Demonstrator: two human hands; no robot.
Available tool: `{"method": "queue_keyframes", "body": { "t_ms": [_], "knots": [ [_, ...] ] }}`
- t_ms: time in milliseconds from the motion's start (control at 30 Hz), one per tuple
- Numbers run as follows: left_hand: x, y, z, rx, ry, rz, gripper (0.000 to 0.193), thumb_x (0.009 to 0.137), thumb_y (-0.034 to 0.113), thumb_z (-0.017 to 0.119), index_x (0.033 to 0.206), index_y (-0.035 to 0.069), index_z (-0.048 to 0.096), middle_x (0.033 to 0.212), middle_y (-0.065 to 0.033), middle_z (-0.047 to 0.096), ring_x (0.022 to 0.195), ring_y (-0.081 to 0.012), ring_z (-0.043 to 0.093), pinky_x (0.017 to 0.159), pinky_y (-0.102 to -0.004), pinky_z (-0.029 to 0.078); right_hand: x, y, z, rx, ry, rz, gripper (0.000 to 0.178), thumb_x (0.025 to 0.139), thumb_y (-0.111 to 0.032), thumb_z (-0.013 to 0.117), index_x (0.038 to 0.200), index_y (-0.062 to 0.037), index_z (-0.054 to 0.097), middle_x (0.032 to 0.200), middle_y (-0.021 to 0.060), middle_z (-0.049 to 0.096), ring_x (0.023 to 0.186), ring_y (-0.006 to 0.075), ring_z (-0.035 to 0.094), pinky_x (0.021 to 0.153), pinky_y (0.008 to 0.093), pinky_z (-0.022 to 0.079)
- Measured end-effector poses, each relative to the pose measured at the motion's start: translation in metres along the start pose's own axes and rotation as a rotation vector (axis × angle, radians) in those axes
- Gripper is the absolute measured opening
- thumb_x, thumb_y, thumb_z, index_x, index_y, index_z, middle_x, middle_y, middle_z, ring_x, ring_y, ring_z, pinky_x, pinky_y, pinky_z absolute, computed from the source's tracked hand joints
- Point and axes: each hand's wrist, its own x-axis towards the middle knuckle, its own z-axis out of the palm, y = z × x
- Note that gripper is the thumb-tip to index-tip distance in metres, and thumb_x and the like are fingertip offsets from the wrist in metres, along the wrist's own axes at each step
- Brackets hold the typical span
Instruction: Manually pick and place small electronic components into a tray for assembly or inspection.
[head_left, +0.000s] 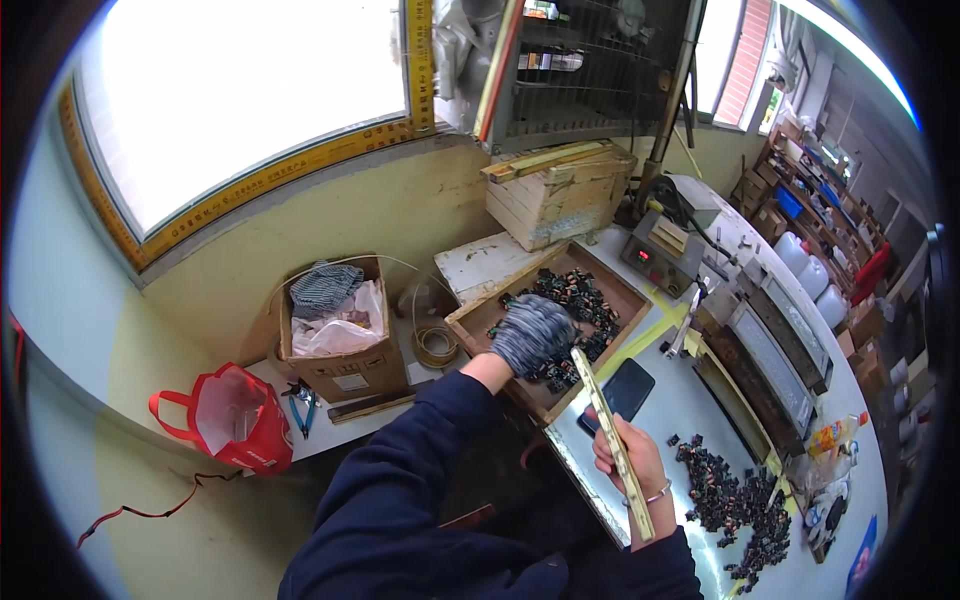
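Two hands work close together over a pale tabletop (690,395). The left hand (535,335), in a grey-and-black knitted glove, is over the shallow rectangular wooden tray (530,399); its fingers are turned away, so I cannot tell if they are wide, narrow or holding something. The bare right hand (637,458) is closed around a long, narrow, yellowish strip (601,413), which is tilted, with its upper end just beside the glove. Small dark parts with coppery spots (590,298) lie heaped inside the tray, around the glove. Near the strip, a flat black rectangular device (630,386) lies on the tabletop, and to the right of the right hand a second loose pile of similar dark parts (735,500) is spread. Farther out, on the left, stand an open brown cardboard box (355,375), blue-handled pliers (304,410) and a red bag (265,432); behind the tray is a pale wooden crate (560,205).
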Motion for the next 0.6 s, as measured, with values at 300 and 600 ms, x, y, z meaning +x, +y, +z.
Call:
{"method": "queue_keyframes", "body": {
  "t_ms": [300, 600],
  "knots": [
    [0.048, 0.093, 0.066, -0.162, 0.146, 0.142, 0.007, 0.071, 0.012, 0.065, 0.077, 0.012, 0.061, 0.077, -0.0083, 0.059, 0.073, -0.029, 0.055, 0.066, -0.0414, 0.044, -0.115, -0.016, -0.144, 0.032, 0.227, 0.065, 0.039, 0.097, -0.026, 0.036, 0.126, -0.002, 0.044, 0.08, 0.0084, 0.058, 0.058, 0.0137, 0.055, 0.051, 0.0259, 0.046],
    [0.121, 0.317, 0.189, -0.519, -0.431, 0.199, 0.021, 0.079, 0.022, 0.064, 0.095, 0.008, 0.063, 0.099, -0.0136, 0.06, 0.095, -0.0321, 0.056, 0.085, -0.0391, 0.045, -0.237, 0.023, -0.294, -1.393, 0.563, -0.49, 0.037, 0.074, -0.017, 0.069, 0.11, -0.0136, 0.062, 0.087, 0.0072, 0.057, 0.078, 0.0244, 0.055, 0.069, 0.0316, 0.047]
  ]
}}
